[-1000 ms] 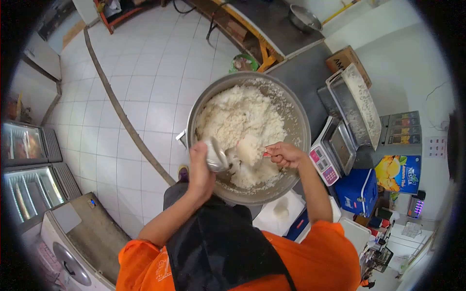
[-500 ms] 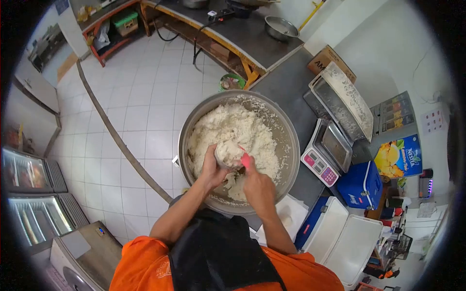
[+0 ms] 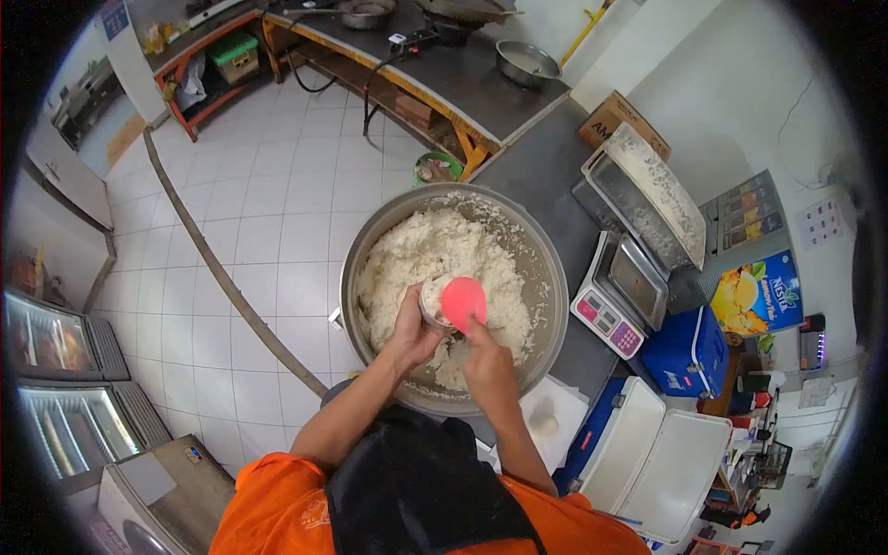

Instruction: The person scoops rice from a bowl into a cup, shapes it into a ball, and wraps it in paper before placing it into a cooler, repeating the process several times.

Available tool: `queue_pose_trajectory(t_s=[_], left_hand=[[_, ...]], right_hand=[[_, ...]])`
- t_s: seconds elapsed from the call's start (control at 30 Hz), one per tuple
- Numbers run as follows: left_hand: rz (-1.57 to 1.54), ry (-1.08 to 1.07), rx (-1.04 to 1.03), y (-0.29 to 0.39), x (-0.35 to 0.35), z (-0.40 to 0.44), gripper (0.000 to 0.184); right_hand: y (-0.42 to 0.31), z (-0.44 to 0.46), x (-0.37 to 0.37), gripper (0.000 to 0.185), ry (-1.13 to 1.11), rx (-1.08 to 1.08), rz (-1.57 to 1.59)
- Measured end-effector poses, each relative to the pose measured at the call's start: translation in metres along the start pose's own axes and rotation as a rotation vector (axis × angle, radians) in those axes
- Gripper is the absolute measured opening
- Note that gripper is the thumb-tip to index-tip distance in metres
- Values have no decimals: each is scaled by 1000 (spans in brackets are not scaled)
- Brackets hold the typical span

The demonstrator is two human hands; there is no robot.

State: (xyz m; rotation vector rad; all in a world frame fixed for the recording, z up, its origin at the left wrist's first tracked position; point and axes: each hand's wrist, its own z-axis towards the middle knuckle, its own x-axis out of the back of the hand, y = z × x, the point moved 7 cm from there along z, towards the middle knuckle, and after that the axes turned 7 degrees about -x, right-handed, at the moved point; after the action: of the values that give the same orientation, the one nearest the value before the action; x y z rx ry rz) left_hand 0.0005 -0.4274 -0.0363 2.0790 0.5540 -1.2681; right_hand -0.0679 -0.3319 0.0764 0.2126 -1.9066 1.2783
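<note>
A wide metal pot (image 3: 553,319) holds a heap of white rice (image 3: 407,245), with loose grains stuck along its inner wall. Over the near part of the heap, my left hand (image 3: 412,328) is wrapped round a small metal cup (image 3: 431,301) with rice in it. My right hand (image 3: 487,356) grips a pink paddle (image 3: 463,302), whose blade lies over the cup's right side and hides part of its mouth.
Right of the pot are a pink-and-white scale (image 3: 606,314), a rice-specked metal tray (image 3: 647,190), a blue cooler (image 3: 683,356) and an open white-lidded cooler (image 3: 668,472). A metal bowl (image 3: 527,63) sits on the back counter. A green basin (image 3: 437,168) is beyond the pot.
The cup has gone from tilted at the pot's left side to over the rice. The paddle, earlier loaded with rice, has come to the cup, and its pink face now shows.
</note>
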Motion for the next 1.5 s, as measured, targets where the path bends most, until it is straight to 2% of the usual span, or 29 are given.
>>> queue_pose_trajectory(t_s=[0.03, 0.17, 0.23, 0.27, 0.33, 0.4, 0.47, 0.53, 0.63, 0.67, 0.73, 0.8, 0.87, 0.9, 0.97, 1.0, 1.07, 1.2, 1.27, 1.3, 1.37, 1.4, 1.47, 1.5], left_hand=[[2, 2, 9, -4, 5, 1, 42], [47, 0, 82, -3, 10, 3, 40], [63, -1, 116, -4, 6, -3, 38], [79, 29, 96, -1, 2, -3, 36], [93, 58, 70, 3, -2, 3, 34], [123, 7, 25, 0, -2, 7, 32], [136, -17, 72, -7, 0, 6, 33], [147, -29, 95, -7, 2, 9, 34], [140, -39, 158, -18, 9, 19, 36], [157, -69, 165, -20, 19, 26, 36], [164, -89, 168, -18, 9, 18, 36], [204, 101, 92, -9, -9, 2, 37], [203, 91, 126, -12, -7, -2, 37], [203, 82, 152, -11, -6, -2, 37], [213, 64, 153, -9, -5, -1, 37], [222, 40, 161, -11, -5, 0, 36], [268, 8, 130, -14, 4, 9, 37], [255, -10, 90, -22, 6, 14, 40], [206, -42, 45, -13, 3, 14, 42], [156, -58, 11, -7, 2, 10, 43], [63, -7, -36, 5, -12, 6, 45], [-36, 36, -89, 10, -17, 7, 46], [-74, 21, -85, -4, -14, 8, 45], [-100, 12, -58, -13, -9, 9, 44]], right_hand=[[3, 0, -10, 43, -59, -41, -126], [32, 12, -25, 39, -135, -36, -176], [30, 15, -9, 35, -230, 130, -48], [26, 16, 0, 35, -229, 130, -49], [1, 23, 36, 35, -47, 57, -56], [-3, 37, 17, 34, -76, 95, -63], [-5, 39, 15, 34, -93, 135, -67], [-2, 38, 9, 33, -316, 26, -236], [-14, 37, 39, 33, -309, 60, -342], [-20, 31, 55, 33, -198, 15, -226], [-23, 22, 38, 33, -173, -2, -245], [-11, 16, 19, 33, -137, -33, -255], [9, 21, -1, 34, -130, 37, -241], [7, 24, 1, 34, -132, 46, -241], [17, 19, -1, 36, -312, -55, -348], [17, 17, 12, 36, -309, -65, -342], [-7, 22, 44, 35, -218, 160, -222], [-10, 32, 33, 34, -199, 172, -199], [-10, 29, 27, 32, -326, 141, -335], [0, 28, 27, 32, -325, 139, -328], [28, 33, 52, 30, 20, 171, 228], [37, 32, 43, 30, 14, 181, 226], [86, 30, 14, 27, -16, -353, 477], [87, 28, 1, 27, -12, -357, 483]])
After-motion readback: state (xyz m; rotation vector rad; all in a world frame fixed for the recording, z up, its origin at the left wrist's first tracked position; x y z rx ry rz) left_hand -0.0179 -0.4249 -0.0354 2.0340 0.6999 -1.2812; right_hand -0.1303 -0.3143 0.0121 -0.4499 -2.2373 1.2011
